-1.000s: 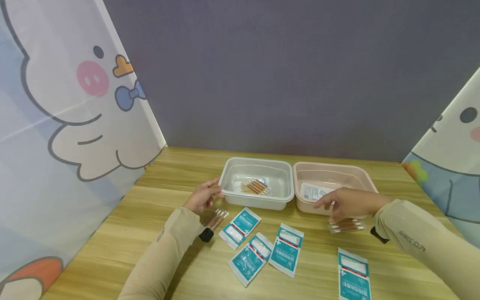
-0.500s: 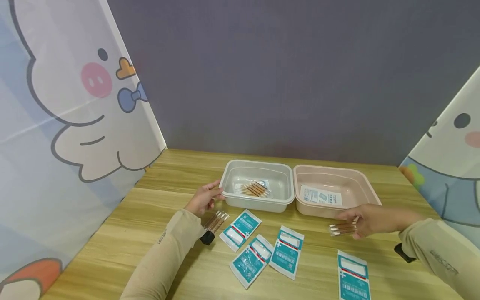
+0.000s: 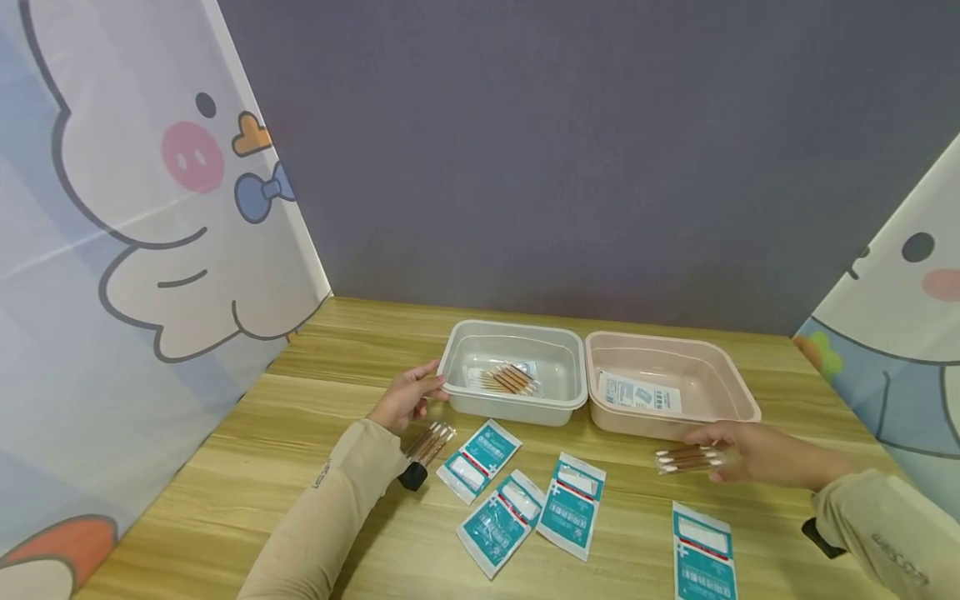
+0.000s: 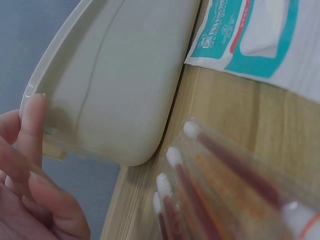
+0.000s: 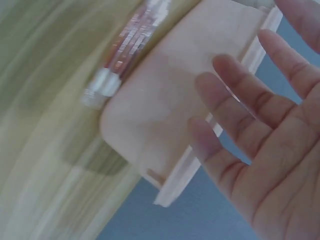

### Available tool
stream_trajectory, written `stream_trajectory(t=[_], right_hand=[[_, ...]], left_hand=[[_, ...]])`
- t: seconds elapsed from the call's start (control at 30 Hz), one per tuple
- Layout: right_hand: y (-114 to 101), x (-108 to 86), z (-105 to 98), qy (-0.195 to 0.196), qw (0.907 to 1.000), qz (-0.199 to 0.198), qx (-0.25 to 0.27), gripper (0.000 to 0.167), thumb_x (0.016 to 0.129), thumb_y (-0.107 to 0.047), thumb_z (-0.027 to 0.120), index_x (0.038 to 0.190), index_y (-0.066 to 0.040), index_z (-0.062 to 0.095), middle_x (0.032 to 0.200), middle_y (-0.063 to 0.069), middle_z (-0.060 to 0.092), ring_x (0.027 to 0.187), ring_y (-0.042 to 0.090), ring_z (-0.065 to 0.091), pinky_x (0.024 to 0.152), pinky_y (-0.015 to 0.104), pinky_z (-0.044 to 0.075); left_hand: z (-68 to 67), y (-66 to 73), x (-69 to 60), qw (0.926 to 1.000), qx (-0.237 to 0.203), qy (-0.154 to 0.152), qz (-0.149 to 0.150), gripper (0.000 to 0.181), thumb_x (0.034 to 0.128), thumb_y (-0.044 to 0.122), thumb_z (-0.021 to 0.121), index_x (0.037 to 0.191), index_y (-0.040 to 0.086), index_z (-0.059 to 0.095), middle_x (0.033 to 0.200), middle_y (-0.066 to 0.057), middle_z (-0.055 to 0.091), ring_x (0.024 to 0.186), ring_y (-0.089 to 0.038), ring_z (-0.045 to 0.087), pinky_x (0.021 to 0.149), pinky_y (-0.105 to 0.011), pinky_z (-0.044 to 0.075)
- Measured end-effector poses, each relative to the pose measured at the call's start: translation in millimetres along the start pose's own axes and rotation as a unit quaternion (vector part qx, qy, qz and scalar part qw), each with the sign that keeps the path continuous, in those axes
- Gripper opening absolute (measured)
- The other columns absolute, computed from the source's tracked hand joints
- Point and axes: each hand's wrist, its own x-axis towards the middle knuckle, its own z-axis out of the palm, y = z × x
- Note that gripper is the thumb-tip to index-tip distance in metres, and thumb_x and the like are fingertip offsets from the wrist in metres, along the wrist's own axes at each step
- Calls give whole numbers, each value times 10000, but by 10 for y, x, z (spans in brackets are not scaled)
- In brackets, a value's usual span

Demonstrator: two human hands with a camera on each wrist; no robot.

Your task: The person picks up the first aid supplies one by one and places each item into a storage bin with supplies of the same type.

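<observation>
My left hand [image 3: 407, 398] touches the left rim of a pale grey-white plastic bin [image 3: 517, 410], where a finger lies against the edge in the left wrist view. Inside it lie clear packets of cotton swabs [image 3: 512, 380]. A further packet of cotton swabs [image 3: 430, 442] is on the table beside my left wrist. My right hand [image 3: 765, 454] is spread, palm showing in the right wrist view, near the front right of a pink bin [image 5: 155, 100]; contact is unclear. A swab packet [image 3: 684, 460] lies before that bin, partly covered by the hand in the head view.
Several teal-and-white dressing packets lie on the wooden table [image 3: 360, 333]: one dressing packet [image 3: 480, 460] near the grey-white bin, others in front, and a lone dressing packet [image 3: 705, 552] at front right. A white printed packet [image 3: 639, 393] is in the pink bin. A grey wall [image 3: 570, 167] stands behind.
My right hand has drawn back from over the pink bin's front edge, toward the right and the table's front. The packet in that bin is now uncovered. My left hand stays at the grey-white bin.
</observation>
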Motion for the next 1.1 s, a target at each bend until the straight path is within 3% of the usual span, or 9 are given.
stream_trajectory(t=[0.3,0.6,0.77,0.9,1.1], right_hand=[[131,-2,227,866,9940,-493,-445,381,734,-16,785,1081,17,629,1134,-137,607,1039,-53,512,791,107,418],[198,50,465,1738,9658,-973,-1659,453,597,5,836,1013,-52,666,986,80,661,920,96,609,827,58,375],[253,87,503,1719,9598,-1107,-1921,437,593,-6,836,993,-77,675,962,45,650,897,120,601,805,107,417],[276,119,517,1608,9554,-1190,-2171,410,595,-13,839,964,-112,692,931,-12,653,861,147,601,721,229,475],[259,132,546,1396,9635,-687,-2181,357,638,-39,833,956,-137,702,939,-2,648,857,140,604,674,324,513]], left_hand=[[-14,-8,12,10000,-41,66,21,502,978,112,556,1451,57,399,642,42,668,385,-12,353,400,-133,323],[5,7,3,9999,-10,163,-46,503,964,131,583,1441,85,427,670,17,680,385,-22,345,405,-138,330],[4,15,9,9998,62,172,-24,503,966,139,582,1443,99,428,687,11,687,389,-26,332,407,-143,328],[-3,2,13,9998,88,160,-8,495,970,141,575,1441,94,429,702,2,692,393,-27,332,410,-145,326],[5,-22,12,9998,38,181,-19,498,968,145,580,1439,84,430,705,-4,696,387,-22,342,407,-139,328]])
